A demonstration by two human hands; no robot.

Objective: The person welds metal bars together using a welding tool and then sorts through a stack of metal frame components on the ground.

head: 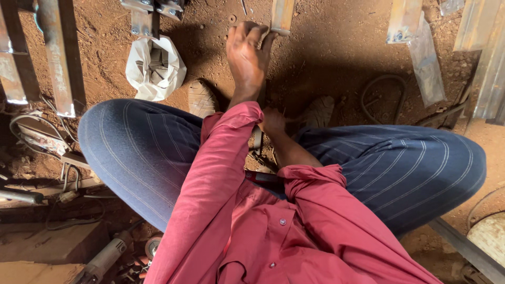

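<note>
Rusty flat steel bar (pixel 282 16), lying on the reddish dirt floor (pixel 326 58) at the far centre of the scene, is touched at its near end by the fingertips of the left hand (pixel 246 57), whose fingers are curled loosely against the bar rather than closed around it. Right hand (pixel 273 122) sits low between the knees in striped blue trousers, just beside a dark object too hidden to identify, and its grip cannot be told. White plastic bag (pixel 155 68) holding small metal pieces lies to the left, and a grey angle grinder (pixel 105 260) lies at near left.
</note>
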